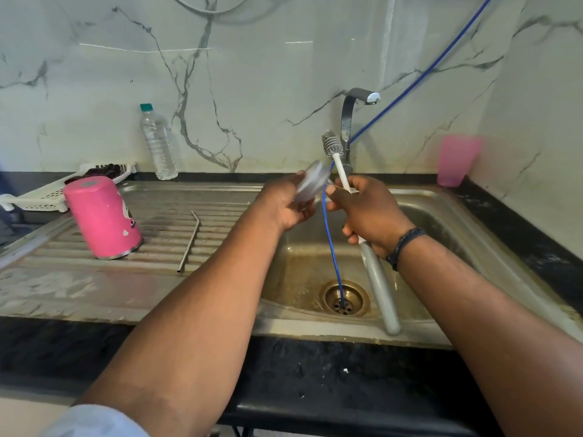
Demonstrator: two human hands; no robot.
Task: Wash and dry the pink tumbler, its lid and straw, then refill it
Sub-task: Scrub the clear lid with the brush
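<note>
1. The pink tumbler stands mouth down on the ribbed drainboard of the sink, at about 9 o'clock from the hands. I judge it rigid and fairly light when empty, and its smooth wall is likely slick while wet. The safest hold is around the middle of the body with the whole hand, not by the rim.

2. The bottle brush is gripped in the right hand, fingers curled round its white stem, bristle head up towards 12 o'clock and grey handle trailing down to 5 o'clock over the sink basin. It looks stiff in the stem and soft at the bristles.

3. The lid is held in the left hand, fingers wrapped round its edge, just beside the brush and above the basin. It is blurred (so its detail cannot be read), but it appears clear, thin and light. I expect it to be slippery, so the edge grip across its width suits it best.

4. The straw lies on the drainboard at 3 o'clock from the tumbler, apart from it, bent end towards the wall. It seems to be metal, stiff, thin and prone to rolling; pinching it near mid-length should work.
</note>
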